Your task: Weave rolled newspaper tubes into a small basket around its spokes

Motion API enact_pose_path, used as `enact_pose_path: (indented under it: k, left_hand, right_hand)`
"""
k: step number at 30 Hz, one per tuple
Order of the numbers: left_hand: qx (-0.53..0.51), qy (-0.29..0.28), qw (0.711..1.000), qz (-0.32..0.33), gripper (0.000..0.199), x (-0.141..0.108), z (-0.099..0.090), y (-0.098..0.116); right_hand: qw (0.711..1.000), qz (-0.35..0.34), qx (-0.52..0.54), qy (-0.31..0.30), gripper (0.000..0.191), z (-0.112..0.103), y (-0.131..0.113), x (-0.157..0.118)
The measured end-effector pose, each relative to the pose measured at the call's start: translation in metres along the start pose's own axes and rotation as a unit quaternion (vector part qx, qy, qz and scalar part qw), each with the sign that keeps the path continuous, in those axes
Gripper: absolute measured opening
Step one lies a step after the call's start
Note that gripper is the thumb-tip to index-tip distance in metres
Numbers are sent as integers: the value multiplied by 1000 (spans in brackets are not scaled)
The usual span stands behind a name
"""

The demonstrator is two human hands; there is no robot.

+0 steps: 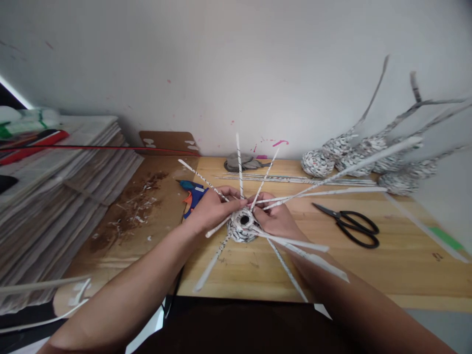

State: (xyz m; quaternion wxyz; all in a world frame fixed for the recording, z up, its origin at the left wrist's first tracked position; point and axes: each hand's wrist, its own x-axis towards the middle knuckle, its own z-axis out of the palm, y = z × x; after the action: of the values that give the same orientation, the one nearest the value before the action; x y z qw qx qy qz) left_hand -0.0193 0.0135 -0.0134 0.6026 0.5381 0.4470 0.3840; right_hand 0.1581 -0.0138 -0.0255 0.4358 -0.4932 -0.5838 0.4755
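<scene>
Between my hands is a small round woven piece of rolled newspaper (239, 236) with a dark round hole at its top. Rolled paper strips stick out from it in several directions. My left hand (214, 209) is closed at its far left side, thumb tip pressed near the rim among the strips. Opposite it, my right hand (276, 220) pinches at the right side of the rim, where long paper strips (306, 192) run off to the right. The fingertips of both hands nearly meet and are partly hidden behind the strips.
Black-handled scissors (356, 227) lie to the right. A blue glue gun (193, 194) is beside my left hand. Woven newspaper balls with stems (317, 163), thin paper rods (295, 180) and a grey cloth-like item (245, 161) line the back. Stacked newspapers (99, 162) stand left.
</scene>
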Motion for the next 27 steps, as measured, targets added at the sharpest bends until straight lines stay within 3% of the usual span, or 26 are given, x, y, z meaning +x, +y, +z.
enact_pose_path:
  k: [8,14,22,27]
  left_hand:
    - [46,20,998,28,29,-2,-1,-1]
    - [82,-45,995,21,29,-5,-2,8]
    - [59,29,997,31,37,-10,8,17]
    - [41,36,997,52,38,-7,6,10]
  right_hand:
    - [999,16,-25,-17,9,-6,-15,-5]
    - [999,18,-45,-13,8,-11,-21,-6]
    - [985,112,129,-23,30,-18,-30,-2]
    - [986,125,99,-38,32,-17,-26,-2]
